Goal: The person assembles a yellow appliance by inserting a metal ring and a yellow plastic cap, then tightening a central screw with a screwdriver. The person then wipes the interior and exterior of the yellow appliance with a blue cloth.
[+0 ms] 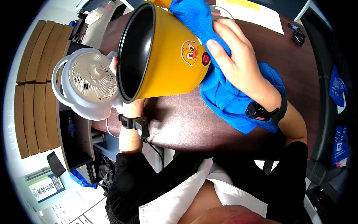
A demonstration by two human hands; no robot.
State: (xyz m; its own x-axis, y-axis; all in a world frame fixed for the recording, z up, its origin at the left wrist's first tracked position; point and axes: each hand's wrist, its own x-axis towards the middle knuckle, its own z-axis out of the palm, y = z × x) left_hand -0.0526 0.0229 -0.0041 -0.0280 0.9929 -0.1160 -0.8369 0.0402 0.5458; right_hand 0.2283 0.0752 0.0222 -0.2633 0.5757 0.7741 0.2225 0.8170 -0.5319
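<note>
A yellow electric pot [171,56] with a black interior and a duck sticker lies tilted on its side above the table, its mouth facing left. My left hand [134,106] grips it from behind and below; a fingertip shows at the black rim, while most of the hand is hidden by the pot. A blue cloth [223,99] is bunched around the pot's base on the right. My right hand [238,56] presses this cloth against the base, near a small red button [206,58], with fingers curved over the fabric. The cloth's loose end hangs down beneath my right wrist.
A white fan [93,76] stands close to the pot's left. Brown cardboard boxes [37,119] are stacked at the far left. On the dark wooden table [294,93], a white and yellow sheet [261,16] and a small black device [298,37] lie at the back right.
</note>
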